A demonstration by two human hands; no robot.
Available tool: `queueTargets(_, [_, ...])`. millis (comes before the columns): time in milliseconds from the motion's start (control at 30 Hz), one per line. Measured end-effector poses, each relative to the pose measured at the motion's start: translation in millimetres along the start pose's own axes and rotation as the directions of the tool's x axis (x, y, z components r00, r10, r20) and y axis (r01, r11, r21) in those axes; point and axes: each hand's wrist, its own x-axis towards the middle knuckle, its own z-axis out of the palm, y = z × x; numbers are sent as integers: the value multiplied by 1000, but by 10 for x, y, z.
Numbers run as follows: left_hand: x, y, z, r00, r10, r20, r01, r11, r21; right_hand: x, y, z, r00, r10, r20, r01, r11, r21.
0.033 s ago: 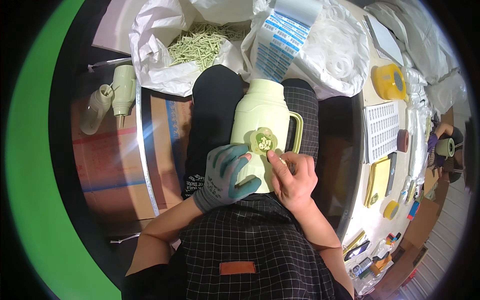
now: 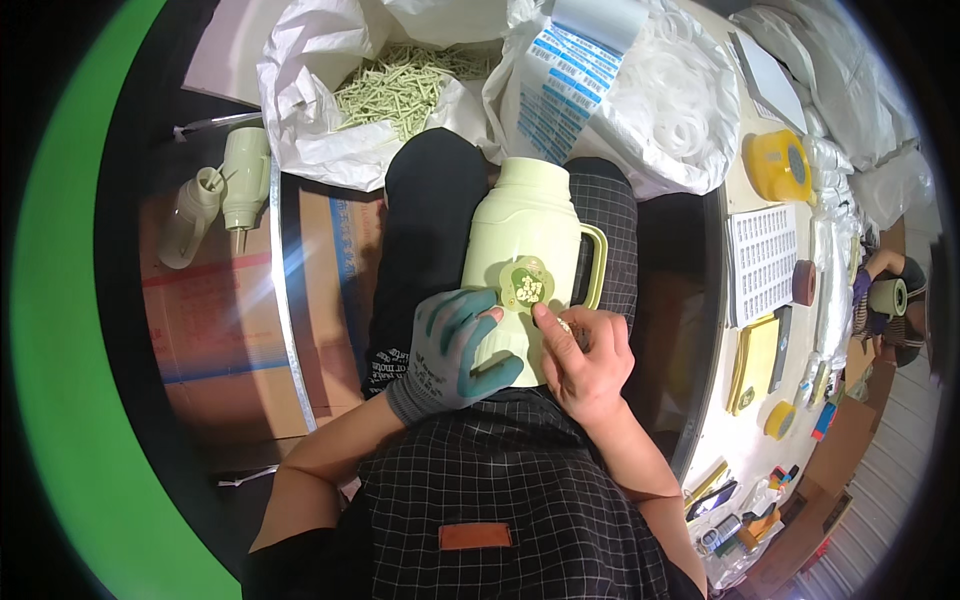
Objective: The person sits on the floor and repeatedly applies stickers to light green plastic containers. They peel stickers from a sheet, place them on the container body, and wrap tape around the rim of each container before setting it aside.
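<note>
A pale green vacuum flask (image 2: 520, 225) with a side handle (image 2: 597, 265) lies across my lap, its neck pointing away from me. On its body sits a round, flower-edged green sticker (image 2: 527, 285) with pale lettering. My left hand (image 2: 450, 345), in a grey and teal glove, curves over the flask's lower left side, thumb apart from the fingers, and holds it. My bare right hand (image 2: 588, 360) is closed, its thumb tip pressing at the sticker's lower edge. Something small and pale shows between its curled fingers, too hidden to name.
Ahead stand white sacks of green sticks (image 2: 395, 95) and clear rings (image 2: 680, 110), with a label sheet (image 2: 568, 80) between. Two green flasks (image 2: 245, 175) lie left on cardboard boxes (image 2: 215, 320). The right-hand table holds yellow tape (image 2: 778, 165), label sheets (image 2: 765, 260) and yellow cards (image 2: 753, 365). Another person works far right.
</note>
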Motion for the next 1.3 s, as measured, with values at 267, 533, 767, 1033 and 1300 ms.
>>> queueTargets(267, [-54, -71, 83, 993, 1, -118, -16, 992, -125, -12, -46, -21, 998, -38, 54, 40, 998, -42])
queueTargets(533, [93, -14, -51, 991, -27, 132, 20, 998, 55, -94, -15, -58, 989, -32, 141, 36, 999, -21])
queueTargets(767, [6, -62, -120, 995, -1, 97, 0, 1000, 12, -121, -21, -187, 990, 92, 109, -97, 995, 39])
queueTargets(1033, [-120, 8, -241, 973, -147, 175, 168, 980, -112, -442, 40, 30, 925, 151, 349, -223, 958, 179])
queueTargets(1300, [296, 177, -129, 999, 38, 27, -27, 940, -340, -847, 1064, -799, 856, 432, -284, -411, 902, 133])
